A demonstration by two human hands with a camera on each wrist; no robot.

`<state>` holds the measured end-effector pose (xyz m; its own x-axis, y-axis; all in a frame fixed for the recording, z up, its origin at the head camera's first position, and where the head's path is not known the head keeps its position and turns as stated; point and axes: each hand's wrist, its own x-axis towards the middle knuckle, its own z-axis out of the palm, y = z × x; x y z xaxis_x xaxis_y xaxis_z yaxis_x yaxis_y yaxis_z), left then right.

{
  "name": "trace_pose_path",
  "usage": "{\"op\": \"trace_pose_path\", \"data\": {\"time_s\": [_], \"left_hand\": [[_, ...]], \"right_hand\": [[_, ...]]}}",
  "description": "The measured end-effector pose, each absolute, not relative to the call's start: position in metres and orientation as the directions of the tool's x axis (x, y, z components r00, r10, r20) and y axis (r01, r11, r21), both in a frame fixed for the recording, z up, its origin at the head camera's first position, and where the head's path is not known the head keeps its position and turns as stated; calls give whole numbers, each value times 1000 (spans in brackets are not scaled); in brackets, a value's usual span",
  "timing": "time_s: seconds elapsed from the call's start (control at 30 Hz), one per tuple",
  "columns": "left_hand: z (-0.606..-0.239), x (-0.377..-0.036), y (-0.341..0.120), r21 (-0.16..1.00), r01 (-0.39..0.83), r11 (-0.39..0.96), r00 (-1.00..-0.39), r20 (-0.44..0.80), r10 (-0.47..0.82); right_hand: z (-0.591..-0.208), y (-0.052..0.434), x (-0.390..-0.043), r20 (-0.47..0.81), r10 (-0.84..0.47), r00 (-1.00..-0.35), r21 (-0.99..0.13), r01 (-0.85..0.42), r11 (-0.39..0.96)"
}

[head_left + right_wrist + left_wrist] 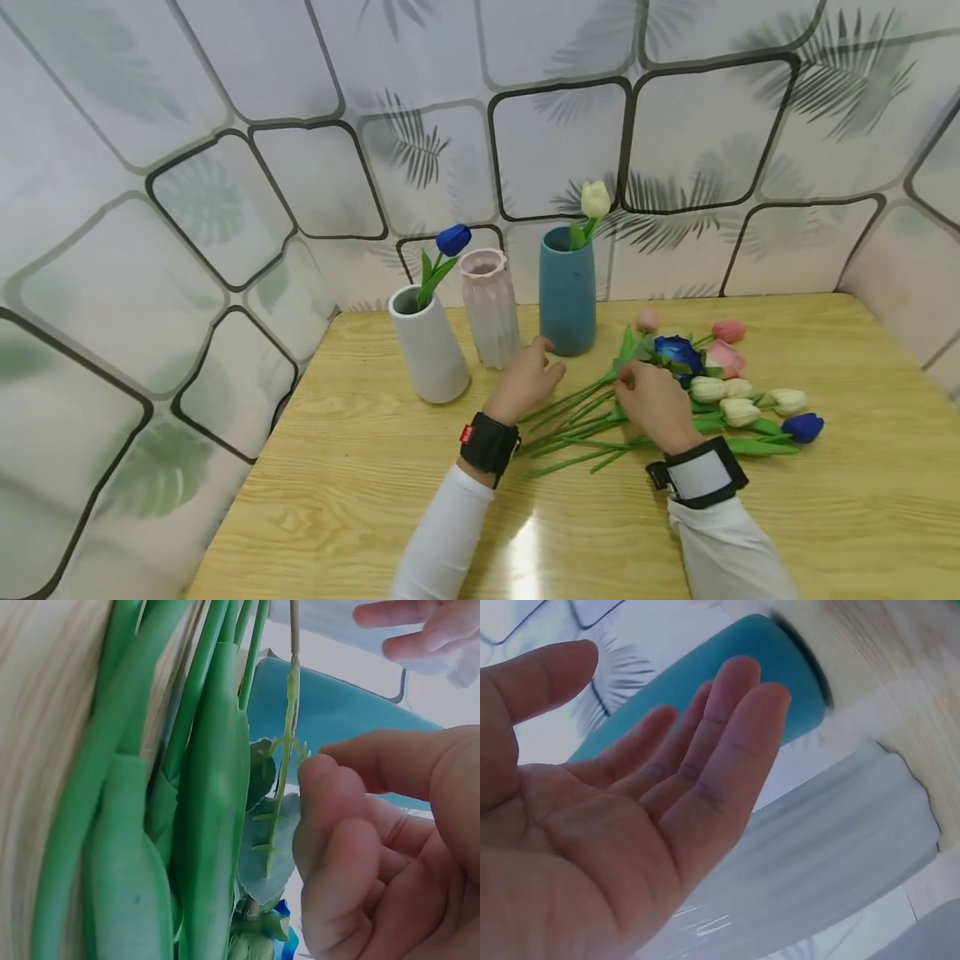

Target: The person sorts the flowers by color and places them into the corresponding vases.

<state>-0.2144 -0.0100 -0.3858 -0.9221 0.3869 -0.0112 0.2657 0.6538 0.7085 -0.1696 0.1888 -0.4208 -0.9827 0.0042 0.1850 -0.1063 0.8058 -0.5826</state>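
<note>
The right hand (656, 404) has its fingers curled and its grip narrow at a slim yellow-green stem (290, 697) — whether it actually pinches that stem, I can't tell. The left hand (522, 385) holds nothing, its grip wide and fingers loosely bent, near the ribbed vase (491, 317) and the blue vase (567, 300). Under and beside the right hand lies the heap of flowers on the tabletop (337, 483), stem ends toward the left hand: a blue rose (675, 354), a pink rose (724, 359), white tulips (740, 412), a loose blue tulip (802, 427). The blue vase bears one white tulip (596, 200) — and the white vase (431, 354), farther left, one blue tulip (453, 240).
</note>
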Motion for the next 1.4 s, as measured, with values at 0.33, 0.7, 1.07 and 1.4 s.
{"op": "trace_pose_path", "data": {"time_s": [0.33, 0.7, 1.07, 1.4], "left_hand": [[-382, -197, -13, 668, 302, 680, -928, 43, 370], [-363, -191, -40, 719, 328, 613, -932, 141, 333], [-363, -190, -66, 642, 306, 703, -944, 110, 311], [-348, -182, -124, 633, 140, 762, -990, 87, 110]], "right_hand": [[-427, 181, -175, 60, -182, -981, -518, -187, 835], [-420, 170, -164, 244, 13, -970, -700, -167, 694], [-421, 173, -160, 229, 285, -931, -925, -117, 362], [-416, 173, -160, 69, 349, -934, -997, -70, 11]]}}
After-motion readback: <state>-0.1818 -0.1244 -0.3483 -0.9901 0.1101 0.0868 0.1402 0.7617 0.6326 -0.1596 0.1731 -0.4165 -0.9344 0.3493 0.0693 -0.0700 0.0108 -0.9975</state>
